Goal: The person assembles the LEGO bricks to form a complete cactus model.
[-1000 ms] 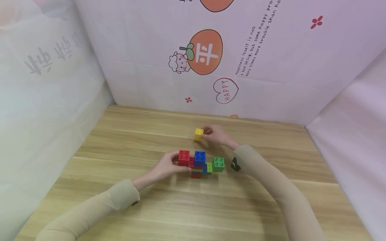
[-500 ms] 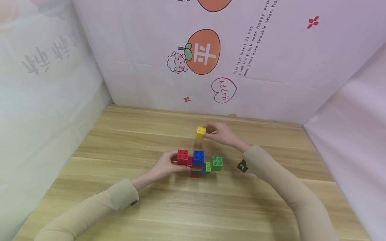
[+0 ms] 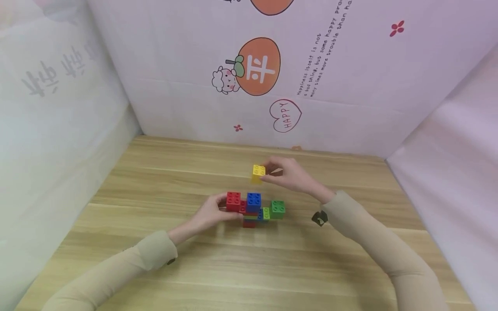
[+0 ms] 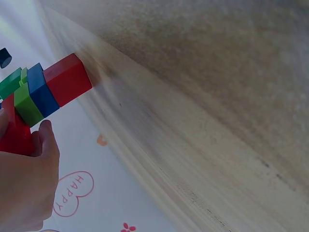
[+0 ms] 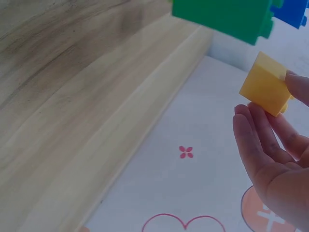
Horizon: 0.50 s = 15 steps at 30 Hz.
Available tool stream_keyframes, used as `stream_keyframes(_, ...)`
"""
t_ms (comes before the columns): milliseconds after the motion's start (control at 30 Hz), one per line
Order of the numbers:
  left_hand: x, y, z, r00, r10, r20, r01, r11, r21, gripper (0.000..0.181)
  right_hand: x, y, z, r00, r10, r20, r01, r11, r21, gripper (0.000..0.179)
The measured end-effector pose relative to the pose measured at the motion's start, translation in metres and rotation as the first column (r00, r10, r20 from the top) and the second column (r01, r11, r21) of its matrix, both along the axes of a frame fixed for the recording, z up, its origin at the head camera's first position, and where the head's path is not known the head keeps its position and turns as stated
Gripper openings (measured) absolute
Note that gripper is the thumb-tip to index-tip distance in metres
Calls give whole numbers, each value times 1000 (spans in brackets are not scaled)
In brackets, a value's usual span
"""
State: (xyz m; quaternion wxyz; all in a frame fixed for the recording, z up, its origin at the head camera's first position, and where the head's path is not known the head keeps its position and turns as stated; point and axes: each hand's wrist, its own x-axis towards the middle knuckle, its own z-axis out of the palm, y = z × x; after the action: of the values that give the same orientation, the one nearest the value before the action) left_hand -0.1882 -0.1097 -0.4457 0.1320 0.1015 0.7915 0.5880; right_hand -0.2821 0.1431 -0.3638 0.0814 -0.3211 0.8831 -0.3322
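My left hand (image 3: 210, 214) grips a brick build by the red brick (image 3: 233, 201) at its left end, thumb in front and fingers behind. A blue brick (image 3: 253, 201) tops the middle, and a green brick (image 3: 278, 208) sticks out at the right. Lower down in the left wrist view come a lime brick (image 4: 28, 105), a blue layer (image 4: 41, 91) and a red bottom brick (image 4: 67, 79). Behind the build, my right hand (image 3: 288, 175) pinches a yellow brick (image 3: 258, 171), studs up, between thumb and fingers. The right wrist view shows the yellow brick's plain side (image 5: 264, 83) raised in the fingertips.
A wood-grain table (image 3: 241, 276) lies under both hands. Behind it rises a printed white cloth wall (image 3: 186, 103). More cloth closes off the left side (image 3: 58, 142) and the right side (image 3: 459, 160).
My right hand has lifted the yellow brick off the table and its forearm has swung outward to the right. My left hand keeps its grip on the build. The head view has shifted slightly.
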Motion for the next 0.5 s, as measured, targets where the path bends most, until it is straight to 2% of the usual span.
stream_keyframes(500, -1, -1, -2, 1000, -9, -16, 9, 1000, -3, 56, 31, 6, 25, 998, 54, -42, -55, 998, -24, 29)
